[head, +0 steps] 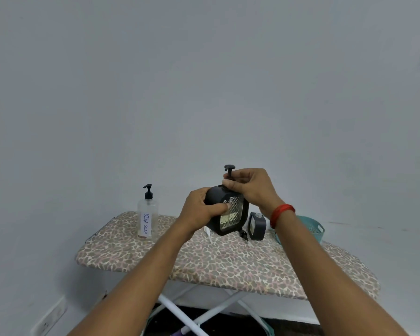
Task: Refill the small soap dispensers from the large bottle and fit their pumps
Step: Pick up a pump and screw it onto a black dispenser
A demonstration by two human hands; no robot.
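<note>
Soap may be spilled if the pump [229, 169], pinched by the right hand [252, 187], is cross-threaded on the tilted dispenser [233, 214] gripped by the left hand [199, 212].

An ironing board [228, 267] with a leopard-print cover stands on crossed white legs [180, 314] against the wall. On it, a clear pump bottle [148, 214] marked DISH SOAP stands upright at the left. A small black dispenser [257, 226] stands near a teal basket [312, 227] at the right.
</note>
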